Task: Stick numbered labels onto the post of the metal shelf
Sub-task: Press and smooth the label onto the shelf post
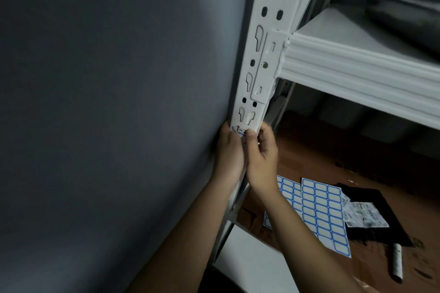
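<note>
A: Item one, post [266, 38]: white metal upright with keyhole slots, standing beside a grey wall [107, 102]. Status?

B: One numbered label [240, 131] on its face, blue-bordered, marked "1-" and then a digit hidden by a thumb. It sits just below the lowest visible slot pair.

A: Hands?

B: Left hand [229, 152] wrapped round the post's left edge, its thumb at the label's left end. Right hand [260, 157] with fingers curled, its thumb pressing the label's right end against the metal. Both look clamped onto post and label together.

A: Stock remaining?

B: Two label sheets [323, 214] on the floor [309, 140], overlapping, beside a black bag [381, 219] and a marker [397, 263]. Their cells look mostly blank.

A: Progress estimate?

B: Early, I judge. This label is being smoothed down, not yet released. No other label shows above it; the post below is hidden by the arms
</note>
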The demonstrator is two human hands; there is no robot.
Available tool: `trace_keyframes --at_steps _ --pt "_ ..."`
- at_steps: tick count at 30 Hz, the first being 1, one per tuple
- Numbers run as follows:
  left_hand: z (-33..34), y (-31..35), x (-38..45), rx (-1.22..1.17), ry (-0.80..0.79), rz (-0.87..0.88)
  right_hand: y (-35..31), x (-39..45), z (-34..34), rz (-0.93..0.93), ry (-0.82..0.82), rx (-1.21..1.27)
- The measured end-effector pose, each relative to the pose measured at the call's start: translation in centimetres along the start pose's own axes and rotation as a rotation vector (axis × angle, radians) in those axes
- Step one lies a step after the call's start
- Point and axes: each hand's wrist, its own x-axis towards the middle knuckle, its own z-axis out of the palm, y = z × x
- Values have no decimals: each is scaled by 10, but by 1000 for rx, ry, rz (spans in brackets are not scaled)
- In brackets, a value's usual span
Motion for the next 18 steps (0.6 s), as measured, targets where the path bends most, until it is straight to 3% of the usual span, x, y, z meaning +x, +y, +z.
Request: trace_keyframes --at_steps 5,14,18 --pt "-7 3 -5 -97 -60 7 -2 1 -2 -3 -33 -28" --pt "-18 -4 -16 158 -9 232 -4 1 -19 13 -170 -21" --pt "-21 -10 -10 177 -25 234 -9 0 -24 24 -217 -27"
